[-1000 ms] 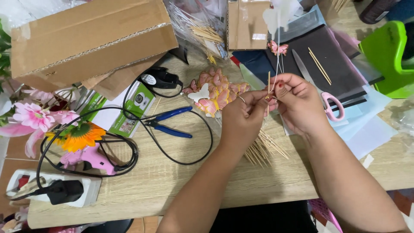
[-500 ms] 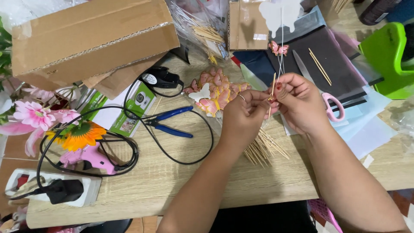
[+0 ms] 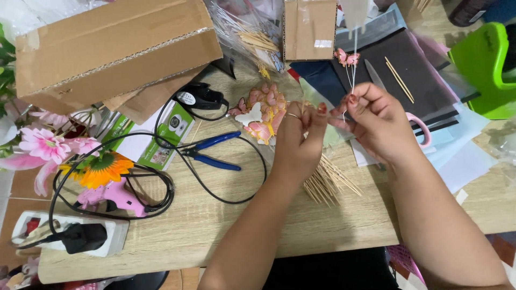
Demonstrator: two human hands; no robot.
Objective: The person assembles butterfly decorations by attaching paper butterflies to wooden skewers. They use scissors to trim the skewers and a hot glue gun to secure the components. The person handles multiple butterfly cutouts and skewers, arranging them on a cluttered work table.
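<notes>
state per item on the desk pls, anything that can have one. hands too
left hand: fingers pinched together, ring on
right hand: pinching a thin stick, upright
pliers: lying flat, untouched
glue gun: lying on its side, corded
power strip: black plug seated in it
cardboard box: lying tilted, flaps loose
stick pile: loose on the table

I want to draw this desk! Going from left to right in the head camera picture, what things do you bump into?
White power strip → pink glue gun → blue pliers → pile of paper butterflies → left hand → right hand → green plastic thing.
</notes>
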